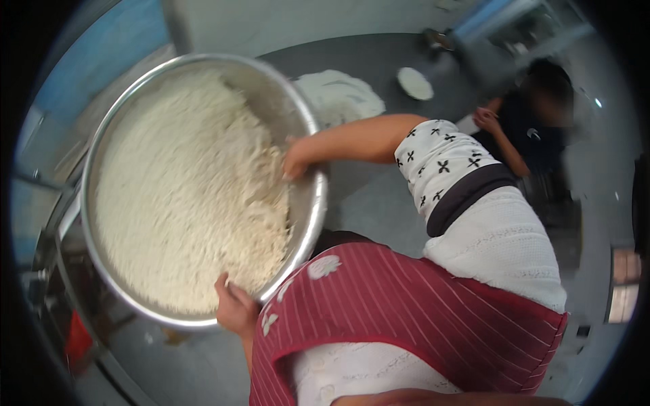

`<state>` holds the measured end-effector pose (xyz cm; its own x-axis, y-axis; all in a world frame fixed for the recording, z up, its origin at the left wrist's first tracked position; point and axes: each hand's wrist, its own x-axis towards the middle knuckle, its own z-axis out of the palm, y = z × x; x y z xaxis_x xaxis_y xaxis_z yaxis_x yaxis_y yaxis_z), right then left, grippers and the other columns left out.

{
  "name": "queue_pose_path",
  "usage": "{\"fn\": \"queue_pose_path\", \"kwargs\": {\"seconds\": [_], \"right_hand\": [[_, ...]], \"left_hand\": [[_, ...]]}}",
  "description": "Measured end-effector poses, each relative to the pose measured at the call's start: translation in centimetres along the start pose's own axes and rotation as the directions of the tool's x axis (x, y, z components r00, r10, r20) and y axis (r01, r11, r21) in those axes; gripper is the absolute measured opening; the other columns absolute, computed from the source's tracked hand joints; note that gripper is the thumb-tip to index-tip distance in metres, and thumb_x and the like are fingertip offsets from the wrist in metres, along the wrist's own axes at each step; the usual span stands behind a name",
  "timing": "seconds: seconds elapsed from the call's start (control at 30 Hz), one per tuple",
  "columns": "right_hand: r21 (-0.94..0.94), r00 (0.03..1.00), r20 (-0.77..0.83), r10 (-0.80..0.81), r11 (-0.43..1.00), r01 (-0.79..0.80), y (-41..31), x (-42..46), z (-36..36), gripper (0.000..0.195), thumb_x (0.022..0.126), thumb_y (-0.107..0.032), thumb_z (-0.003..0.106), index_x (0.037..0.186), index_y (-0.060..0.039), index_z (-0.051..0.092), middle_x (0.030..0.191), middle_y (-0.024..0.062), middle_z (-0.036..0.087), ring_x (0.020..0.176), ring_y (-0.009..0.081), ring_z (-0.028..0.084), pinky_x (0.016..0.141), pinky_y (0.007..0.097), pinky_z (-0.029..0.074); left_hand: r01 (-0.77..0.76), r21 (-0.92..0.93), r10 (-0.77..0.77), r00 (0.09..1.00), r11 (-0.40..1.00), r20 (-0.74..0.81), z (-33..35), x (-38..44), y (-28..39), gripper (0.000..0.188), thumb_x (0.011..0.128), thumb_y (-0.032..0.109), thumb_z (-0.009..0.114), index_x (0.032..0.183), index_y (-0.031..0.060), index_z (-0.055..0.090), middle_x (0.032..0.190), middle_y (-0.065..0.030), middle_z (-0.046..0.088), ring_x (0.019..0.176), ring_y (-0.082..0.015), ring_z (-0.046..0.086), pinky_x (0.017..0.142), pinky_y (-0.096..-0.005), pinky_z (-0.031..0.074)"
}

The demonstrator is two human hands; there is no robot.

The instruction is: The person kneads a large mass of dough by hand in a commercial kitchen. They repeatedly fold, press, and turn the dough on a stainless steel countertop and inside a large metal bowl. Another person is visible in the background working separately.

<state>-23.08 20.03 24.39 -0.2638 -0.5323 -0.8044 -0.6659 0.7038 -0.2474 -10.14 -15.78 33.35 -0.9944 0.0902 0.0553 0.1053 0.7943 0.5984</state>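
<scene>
A large round metal basin [307,223] stands before me, filled with pale, crumbly flour or dough meal [177,188]. Over its lower rim my left hand [237,308] is clasped, with fingers on the inner side near the flour. My right hand [297,158] reaches across the right rim into the basin, beside a rougher, clumped patch of the mixture. Its fingers are blurred and partly hidden, so whether they hold any of the mixture is unclear. Along the basin's right inner wall, bare metal shows.
Beyond the basin, white flour [340,96] is spread on a dark tabletop [391,56], near a small white bowl [415,83]. Another person [538,111] is at the right. A metal frame [63,274] and a red object [77,337] are at lower left.
</scene>
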Motion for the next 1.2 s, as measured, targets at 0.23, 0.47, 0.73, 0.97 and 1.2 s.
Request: {"fn": "queue_pose_path", "kwargs": {"seconds": [0.23, 0.47, 0.73, 0.97, 1.2], "right_hand": [[-0.012, 0.873, -0.120, 0.472, 0.879, -0.477, 3.4, -1.2, -8.4, 0.040, 0.076, -0.034, 0.049, 0.106, -0.0104, 0.057, 0.115, 0.0104, 0.053, 0.114, 0.0292, 0.041, 0.094, 0.0534, 0.026], [0.985, 0.608, -0.123, 0.784, 0.022, 0.172, 2.8, 0.3, -7.8, 0.050, 0.083, -0.051, 0.039, 0.109, -0.0122, 0.056, 0.112, 0.0137, 0.053, 0.100, 0.0281, 0.049, 0.081, 0.0444, 0.041], [0.532, 0.688, -0.427, 0.586, 0.779, -0.333, -13.8, 0.0, -13.7, 0.097, 0.069, -0.078, 0.029, 0.107, 0.0078, 0.052, 0.112, 0.0237, 0.051, 0.102, 0.0346, 0.051, 0.084, 0.0406, 0.041], [0.612, -0.185, -0.764, 0.619, 0.785, 0.098, -6.4, -10.7, -7.6, 0.041, 0.081, -0.040, 0.050, 0.105, -0.0068, 0.055, 0.103, 0.0162, 0.058, 0.088, 0.0306, 0.058, 0.076, 0.0359, 0.046], [0.985, -0.526, -0.174, 0.833, 0.146, -0.094, 6.2, -6.4, 13.1, 0.052, 0.082, -0.042, 0.046, 0.125, -0.0147, 0.041, 0.131, 0.0172, 0.035, 0.122, 0.0340, 0.029, 0.100, 0.0438, 0.022]], "left_hand": [[0.007, -0.073, -0.012, 0.998, 0.997, -0.067, -0.9, -0.1, 0.1, 0.019, 0.081, 0.007, 0.049, 0.097, 0.0109, 0.059, 0.048, -0.0080, 0.047, 0.040, -0.0207, 0.046, 0.040, -0.0316, 0.034], [0.002, -0.002, -0.003, 0.996, 1.000, -0.085, -0.3, -0.1, 0.0, 0.019, 0.080, 0.008, 0.050, 0.097, 0.0121, 0.059, 0.050, -0.0085, 0.051, 0.042, -0.0225, 0.049, 0.041, -0.0333, 0.035], [0.017, 0.089, -0.017, 1.000, 0.996, -0.003, -0.5, 0.4, 1.0, 0.020, 0.081, 0.012, 0.048, 0.098, 0.0144, 0.057, 0.054, -0.0086, 0.054, 0.045, -0.0247, 0.051, 0.042, -0.0350, 0.037], [0.026, 0.118, -0.033, 0.998, 0.993, 0.062, -0.4, 0.4, 0.1, 0.021, 0.082, 0.013, 0.046, 0.100, 0.0149, 0.056, 0.055, -0.0069, 0.053, 0.046, -0.0251, 0.051, 0.043, -0.0350, 0.036], [0.063, 0.119, -0.072, 0.995, 0.991, 0.070, -0.4, 0.8, 1.3, 0.018, 0.083, 0.009, 0.044, 0.098, 0.0105, 0.055, 0.051, -0.0058, 0.051, 0.044, -0.0202, 0.050, 0.043, -0.0327, 0.036]]}}
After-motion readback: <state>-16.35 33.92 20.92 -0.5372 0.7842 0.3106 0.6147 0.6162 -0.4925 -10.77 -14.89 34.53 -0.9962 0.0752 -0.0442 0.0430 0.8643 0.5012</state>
